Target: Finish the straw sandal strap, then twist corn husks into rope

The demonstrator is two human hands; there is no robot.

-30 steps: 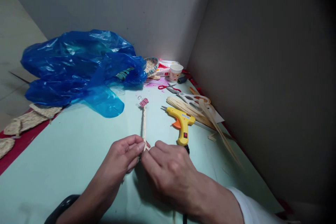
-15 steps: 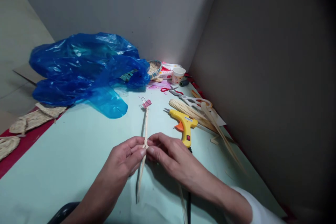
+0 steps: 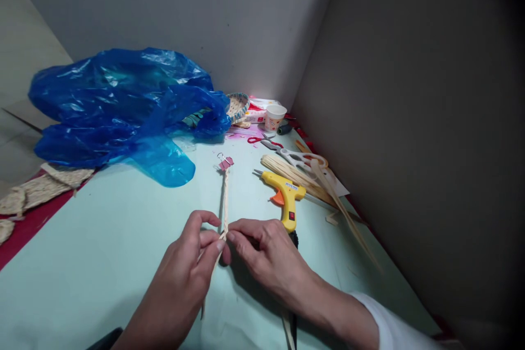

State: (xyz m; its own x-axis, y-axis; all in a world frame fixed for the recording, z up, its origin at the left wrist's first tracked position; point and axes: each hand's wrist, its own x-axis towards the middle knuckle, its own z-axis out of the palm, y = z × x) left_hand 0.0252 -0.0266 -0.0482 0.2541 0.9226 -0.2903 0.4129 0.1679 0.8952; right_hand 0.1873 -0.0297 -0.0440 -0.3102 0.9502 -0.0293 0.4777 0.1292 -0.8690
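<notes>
Cream-coloured, the narrow braid of flat straw strands (image 3: 225, 202) runs towards twelve o'clock from my hands across the pale green table (image 3: 143, 224), its far end in a pink metal binder clip (image 3: 226, 163). My left hand (image 3: 186, 262) has its grip pinched on the braid's near end, loose strands trailing below. My right hand (image 3: 273, 262) brings thumb and forefinger together against the braid's other side; I cannot tell whether that grip has a strand between them.

Closest to crowding me, at two o'clock, is a yellow plastic glue gun with an orange trigger (image 3: 289, 191), its handle just beyond my right knuckles. Behind it, between one and two, lie a pale straw bundle (image 3: 283, 169) and white-handled scissors (image 3: 303, 158); red-handled scissors (image 3: 266, 141) sit at one. Pale woven strips (image 3: 49, 191) lie past nine.

At eleven bulges a crumpled, translucent blue plastic bag (image 3: 123, 104), with something greenish showing through. It partly hides the shallow woven basket with a blue-and-white rim (image 3: 238, 106) at twelve. At one stands a white patterned paper cup (image 3: 274, 119), its contents too small to make out, before a red-and-white soft packet (image 3: 256, 115).
</notes>
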